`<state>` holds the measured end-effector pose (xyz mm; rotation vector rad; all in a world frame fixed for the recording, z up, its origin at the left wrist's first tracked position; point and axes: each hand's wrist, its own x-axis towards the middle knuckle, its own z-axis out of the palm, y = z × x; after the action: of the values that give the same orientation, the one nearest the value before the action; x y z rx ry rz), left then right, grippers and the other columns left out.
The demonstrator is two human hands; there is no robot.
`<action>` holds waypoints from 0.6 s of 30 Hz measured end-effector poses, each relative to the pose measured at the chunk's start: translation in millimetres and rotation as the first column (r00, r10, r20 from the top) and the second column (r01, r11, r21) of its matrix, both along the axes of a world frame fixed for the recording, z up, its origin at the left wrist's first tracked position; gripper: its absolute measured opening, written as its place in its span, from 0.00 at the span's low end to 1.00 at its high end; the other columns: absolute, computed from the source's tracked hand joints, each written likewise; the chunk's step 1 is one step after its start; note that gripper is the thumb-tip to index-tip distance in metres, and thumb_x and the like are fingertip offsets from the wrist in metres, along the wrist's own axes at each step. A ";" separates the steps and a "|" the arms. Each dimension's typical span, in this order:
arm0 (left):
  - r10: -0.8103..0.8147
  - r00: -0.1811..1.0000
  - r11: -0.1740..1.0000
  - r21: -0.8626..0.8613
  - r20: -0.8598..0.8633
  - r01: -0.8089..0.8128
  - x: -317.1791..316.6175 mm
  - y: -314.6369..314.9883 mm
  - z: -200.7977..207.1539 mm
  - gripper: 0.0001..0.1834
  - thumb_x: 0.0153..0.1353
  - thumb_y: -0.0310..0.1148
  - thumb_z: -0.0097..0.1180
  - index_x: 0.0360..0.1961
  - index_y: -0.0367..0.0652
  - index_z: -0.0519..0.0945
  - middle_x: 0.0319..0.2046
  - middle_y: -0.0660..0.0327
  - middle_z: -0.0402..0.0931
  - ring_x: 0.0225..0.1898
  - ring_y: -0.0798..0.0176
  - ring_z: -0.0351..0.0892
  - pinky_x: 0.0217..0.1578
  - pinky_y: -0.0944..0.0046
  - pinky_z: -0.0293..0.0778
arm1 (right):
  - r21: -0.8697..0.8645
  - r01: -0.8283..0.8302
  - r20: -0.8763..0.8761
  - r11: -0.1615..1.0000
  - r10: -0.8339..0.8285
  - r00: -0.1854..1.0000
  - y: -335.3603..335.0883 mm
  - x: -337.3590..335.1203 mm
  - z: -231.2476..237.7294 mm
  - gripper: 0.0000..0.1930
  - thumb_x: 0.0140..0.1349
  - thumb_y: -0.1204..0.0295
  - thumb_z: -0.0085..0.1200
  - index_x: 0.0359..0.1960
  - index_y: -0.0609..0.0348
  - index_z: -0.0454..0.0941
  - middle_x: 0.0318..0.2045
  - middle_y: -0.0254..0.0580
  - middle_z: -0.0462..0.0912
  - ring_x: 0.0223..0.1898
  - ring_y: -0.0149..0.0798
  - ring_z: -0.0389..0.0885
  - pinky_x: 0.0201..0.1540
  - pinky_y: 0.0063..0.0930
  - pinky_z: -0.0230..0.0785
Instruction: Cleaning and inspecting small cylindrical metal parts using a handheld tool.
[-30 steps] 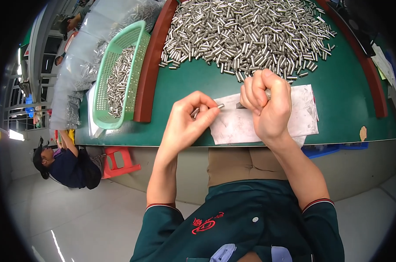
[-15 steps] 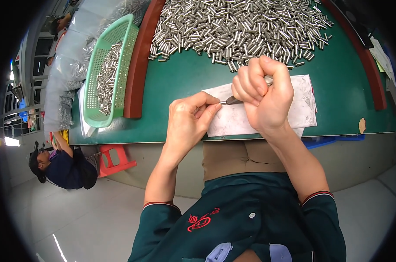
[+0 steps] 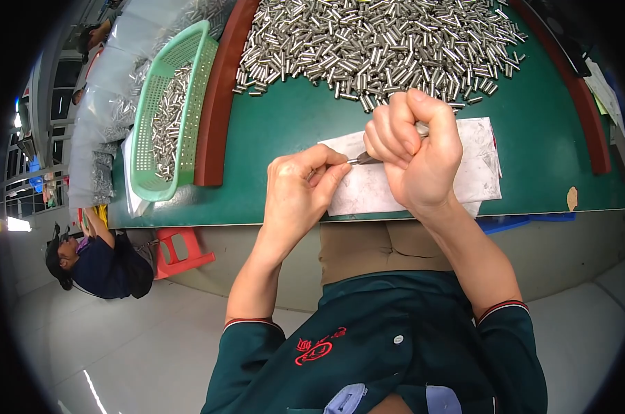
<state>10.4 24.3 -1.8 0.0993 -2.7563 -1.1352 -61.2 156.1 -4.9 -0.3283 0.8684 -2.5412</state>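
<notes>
My left hand (image 3: 293, 186) pinches a small shiny metal cylinder (image 3: 353, 161) between thumb and forefinger; most of it is hidden by the fingertips. In my right hand (image 3: 424, 152) a tool with a dark, tapering metal tip (image 3: 369, 159) is gripped in the closed fist. Its tip points left and meets the cylinder's end, while the fingers cover most of its handle. Both hands are over a folded, smudged white cloth (image 3: 367, 196) at the table's near edge. Beyond them, a wide heap of similar metal cylinders (image 3: 381, 48) spreads over the green tabletop (image 3: 278, 124).
A light green basket (image 3: 145, 148) of metal cylinders stands left of a reddish-brown rail (image 3: 214, 131). Another such rail (image 3: 581, 103) borders the right side. Clear plastic bags (image 3: 98, 103) of parts line the far left. A person (image 3: 105, 265) is near a red stool (image 3: 183, 253).
</notes>
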 end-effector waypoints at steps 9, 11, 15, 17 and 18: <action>-0.003 1.000 1.000 -0.010 0.018 0.003 -1.1 0.4 1.5 0.03 0.43 0.21 0.58 0.21 0.36 0.76 0.08 0.62 0.57 0.11 0.69 0.53 0.14 0.68 0.55 | -0.044 0.017 -0.030 0.999 -0.018 0.999 -1.9 2.4 -2.5 0.18 0.56 0.71 0.32 0.08 0.55 0.52 0.07 0.29 0.53 0.10 0.22 0.46 0.14 0.20 0.39; -0.003 1.000 1.000 -0.013 0.020 0.003 -1.5 0.7 2.2 0.03 0.43 0.21 0.58 0.21 0.36 0.76 0.08 0.62 0.57 0.11 0.69 0.53 0.14 0.68 0.55 | 0.010 0.034 -0.122 0.999 -0.032 0.992 -3.1 4.5 -2.8 0.18 0.56 0.71 0.33 0.08 0.57 0.52 0.08 0.29 0.53 0.12 0.22 0.47 0.15 0.20 0.40; -0.003 0.999 1.000 -0.003 0.038 0.003 -3.8 3.0 6.4 0.03 0.43 0.21 0.58 0.20 0.35 0.75 0.08 0.60 0.59 0.10 0.68 0.55 0.14 0.67 0.57 | 0.183 0.090 -0.254 0.979 -0.041 0.966 -5.1 8.9 6.0 0.16 0.54 0.71 0.36 0.10 0.60 0.53 0.09 0.30 0.55 0.14 0.22 0.49 0.15 0.22 0.44; -0.002 1.000 1.000 0.003 0.027 0.002 -4.2 4.7 8.5 0.03 0.43 0.21 0.58 0.20 0.35 0.75 0.08 0.60 0.60 0.10 0.67 0.56 0.15 0.67 0.57 | 0.199 0.108 -0.264 0.974 -0.053 0.963 -7.5 10.8 6.1 0.16 0.53 0.71 0.36 0.10 0.60 0.53 0.09 0.30 0.55 0.14 0.22 0.49 0.15 0.22 0.44; -0.008 1.000 1.000 0.002 0.023 0.008 -4.1 4.9 8.3 0.03 0.43 0.21 0.57 0.20 0.35 0.75 0.08 0.59 0.62 0.10 0.67 0.57 0.15 0.67 0.58 | 0.217 0.129 -0.274 0.968 -0.067 0.959 -8.4 11.3 5.7 0.16 0.53 0.71 0.36 0.10 0.60 0.53 0.09 0.30 0.55 0.14 0.22 0.49 0.15 0.23 0.44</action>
<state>6.3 29.2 6.6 0.1023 -2.7785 -1.1459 -49.9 147.7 0.8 -0.5725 1.3010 -2.4852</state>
